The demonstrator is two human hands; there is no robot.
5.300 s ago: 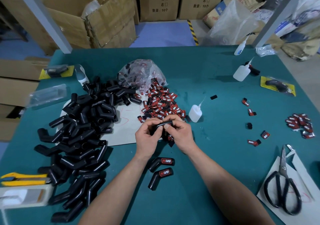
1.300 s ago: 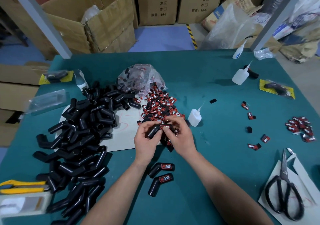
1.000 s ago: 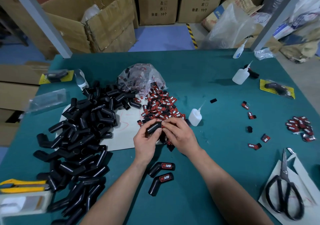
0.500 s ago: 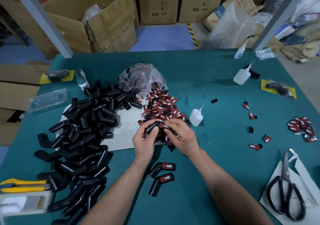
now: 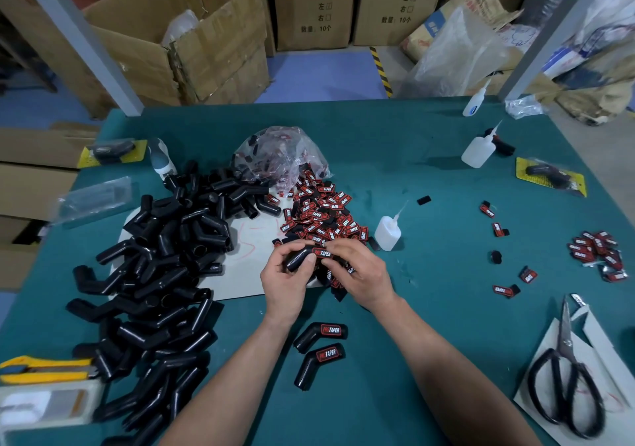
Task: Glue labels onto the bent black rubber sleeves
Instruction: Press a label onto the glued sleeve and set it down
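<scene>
While the left hand [image 5: 282, 282] grips a sleeve [image 5: 298, 259], the right hand [image 5: 361, 275] pinches its label [image 5: 322, 253] above the worktop [image 5: 429, 325].

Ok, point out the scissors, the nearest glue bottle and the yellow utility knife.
scissors [image 5: 563, 346], head view, at the pivot.
nearest glue bottle [image 5: 386, 236], head view, on its body.
yellow utility knife [image 5: 44, 370], head view, on its handle.

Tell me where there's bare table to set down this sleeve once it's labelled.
Bare mat lies between the glue bottle and the scattered labels, running down towards the scissors. Beyond the label bag is free. Crowded: sleeve pile at left, label heap ahead.
</scene>
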